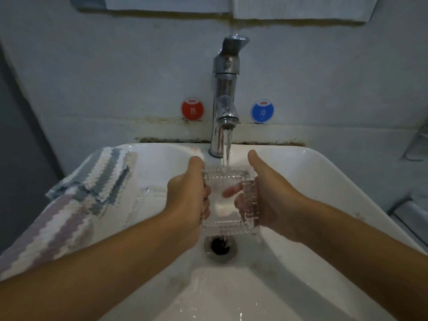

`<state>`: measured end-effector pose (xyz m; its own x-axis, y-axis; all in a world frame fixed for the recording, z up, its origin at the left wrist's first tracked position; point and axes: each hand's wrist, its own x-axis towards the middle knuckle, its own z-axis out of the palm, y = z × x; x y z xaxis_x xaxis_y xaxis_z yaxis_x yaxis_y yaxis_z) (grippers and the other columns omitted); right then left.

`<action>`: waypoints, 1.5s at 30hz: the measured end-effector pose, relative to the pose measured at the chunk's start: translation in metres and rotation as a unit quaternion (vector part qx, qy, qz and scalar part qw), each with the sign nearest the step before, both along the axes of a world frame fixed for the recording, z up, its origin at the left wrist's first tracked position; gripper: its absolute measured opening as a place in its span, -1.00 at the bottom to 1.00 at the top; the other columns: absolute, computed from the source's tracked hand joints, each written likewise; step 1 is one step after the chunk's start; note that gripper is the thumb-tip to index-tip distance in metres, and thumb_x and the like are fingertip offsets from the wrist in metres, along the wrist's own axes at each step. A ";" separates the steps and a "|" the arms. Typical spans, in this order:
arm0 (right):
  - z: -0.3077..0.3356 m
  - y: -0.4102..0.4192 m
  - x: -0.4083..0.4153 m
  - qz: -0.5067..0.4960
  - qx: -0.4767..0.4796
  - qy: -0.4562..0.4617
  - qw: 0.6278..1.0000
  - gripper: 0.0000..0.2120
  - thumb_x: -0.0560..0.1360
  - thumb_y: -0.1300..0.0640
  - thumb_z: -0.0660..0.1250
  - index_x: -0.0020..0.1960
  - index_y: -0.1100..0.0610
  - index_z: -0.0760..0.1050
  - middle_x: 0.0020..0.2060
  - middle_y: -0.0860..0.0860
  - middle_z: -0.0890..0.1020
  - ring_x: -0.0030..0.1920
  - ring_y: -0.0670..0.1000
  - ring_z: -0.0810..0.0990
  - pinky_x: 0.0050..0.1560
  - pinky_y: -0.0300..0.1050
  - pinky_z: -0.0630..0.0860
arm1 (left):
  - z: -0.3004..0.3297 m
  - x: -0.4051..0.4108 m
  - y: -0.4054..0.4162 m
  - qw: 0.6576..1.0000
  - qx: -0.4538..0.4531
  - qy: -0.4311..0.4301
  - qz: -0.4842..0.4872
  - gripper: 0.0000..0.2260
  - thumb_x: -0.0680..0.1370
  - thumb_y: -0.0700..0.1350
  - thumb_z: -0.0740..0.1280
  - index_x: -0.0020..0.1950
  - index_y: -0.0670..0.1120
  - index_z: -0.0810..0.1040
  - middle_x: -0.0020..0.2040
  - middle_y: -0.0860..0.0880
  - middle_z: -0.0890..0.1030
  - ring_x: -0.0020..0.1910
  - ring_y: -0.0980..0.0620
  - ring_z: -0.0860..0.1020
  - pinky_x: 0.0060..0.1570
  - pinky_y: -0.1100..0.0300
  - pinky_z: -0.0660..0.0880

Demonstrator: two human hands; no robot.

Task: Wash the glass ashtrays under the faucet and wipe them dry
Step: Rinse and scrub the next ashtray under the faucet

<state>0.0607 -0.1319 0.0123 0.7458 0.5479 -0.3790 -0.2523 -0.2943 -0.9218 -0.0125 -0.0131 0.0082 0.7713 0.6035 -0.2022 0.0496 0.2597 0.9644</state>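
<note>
A square clear glass ashtray (228, 206) with ribbed walls is held over the white sink (308, 172), above the drain. Water runs from the chrome faucet (225, 93) onto its far edge. My left hand (186, 191) grips its left wall, thumb up and fingers curled under it. My right hand (266, 193) grips its right wall, thumb up, with fingertips showing through the glass. A second glass ashtray (148, 200) lies in the basin to the left, partly hidden by my left hand.
Striped cloths (92, 179) lie over the sink's left rim. The drain (220, 246) sits below the held ashtray. Red (192, 108) and blue (262, 111) round stickers flank the faucet on the wall. Metal fittings show at the right edge.
</note>
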 end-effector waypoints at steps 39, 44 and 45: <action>-0.007 -0.008 0.005 -0.012 -0.014 -0.209 0.978 -0.45 0.43 0.60 0.32 0.27 0.12 0.56 0.04 -0.01 0.61 -0.02 0.00 0.63 -0.25 -0.20 0.67 | -0.007 -0.008 0.000 0.975 0.028 0.114 -0.187 -0.55 0.54 -0.38 0.38 0.33 -0.02 0.39 0.09 -0.15 0.65 -0.24 -0.15 0.72 -0.32 -0.01 0.66; -0.015 -0.004 0.002 -0.017 -0.026 -0.271 0.962 -0.82 0.52 0.36 0.42 0.08 0.17 0.60 -0.12 0.07 0.68 -0.23 0.04 0.72 -0.15 -0.05 0.70 | -0.017 -0.004 0.005 0.972 0.157 0.111 -0.132 -0.67 0.57 -0.07 0.43 0.28 0.02 0.42 -0.12 -0.10 0.67 -0.22 -0.04 0.67 -0.24 0.01 0.67; -0.016 -0.003 0.001 -0.013 -0.024 -0.272 0.962 -0.85 0.52 0.34 0.42 0.04 0.16 0.60 -0.14 0.08 0.68 -0.24 0.04 0.72 -0.17 -0.06 0.70 | -0.017 -0.003 0.006 0.972 0.171 0.111 -0.119 -0.71 0.59 -0.03 0.39 0.27 0.02 0.42 -0.16 -0.09 0.67 -0.27 0.00 0.65 -0.32 0.12 0.64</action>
